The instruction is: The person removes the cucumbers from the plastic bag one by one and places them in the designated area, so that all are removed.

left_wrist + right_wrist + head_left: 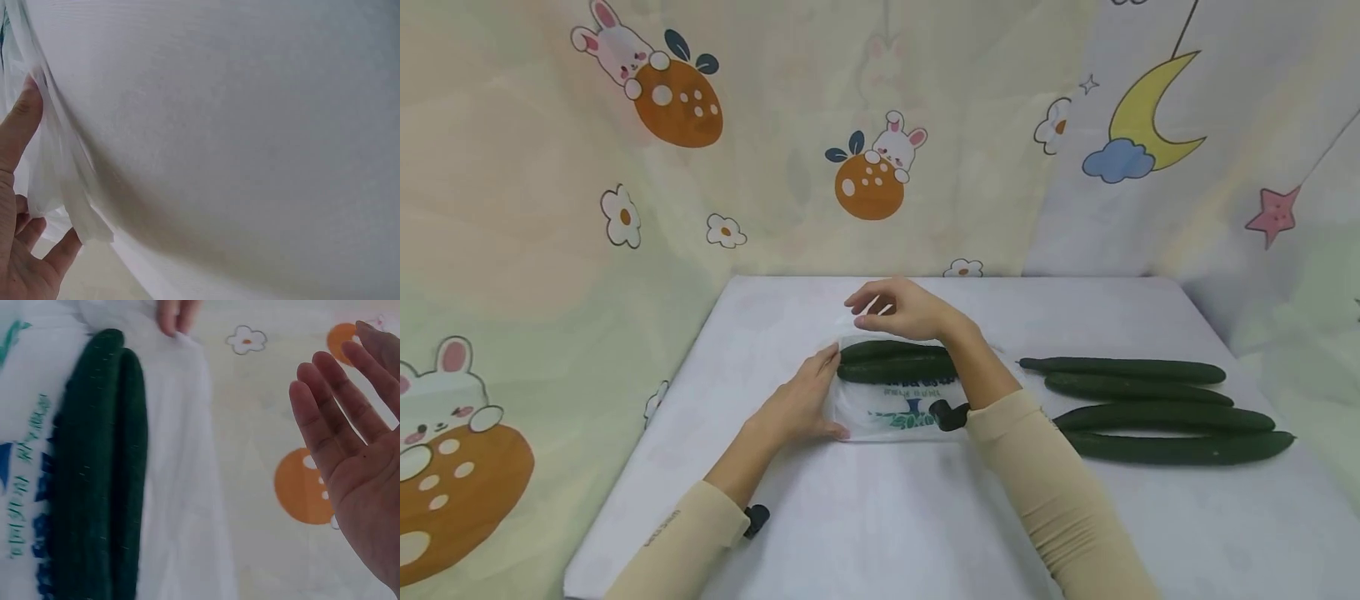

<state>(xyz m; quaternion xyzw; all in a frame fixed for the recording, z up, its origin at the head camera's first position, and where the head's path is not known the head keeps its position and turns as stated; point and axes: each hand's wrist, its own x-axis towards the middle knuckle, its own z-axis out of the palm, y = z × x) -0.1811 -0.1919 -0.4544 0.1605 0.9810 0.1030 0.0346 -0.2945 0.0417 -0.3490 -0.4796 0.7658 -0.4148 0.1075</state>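
Note:
Two dark green cucumbers lie side by side on a thin white plastic bag with green and blue print. My left hand holds the bag's left edge, near the cucumbers' ends. In the left wrist view, the left thumb is against the crumpled film and other fingers touch it lower down. Raised above the bag's far side, my right hand holds nothing. Its fingers are spread and loosely bent in the right wrist view. The right forearm hides part of the bag and the cucumbers' right ends.
More cucumbers, several in all, lie roughly parallel on the right of the white table. A cloth backdrop with cartoon rabbits stands behind the table and along its sides. Small dark devices sit on both wrists.

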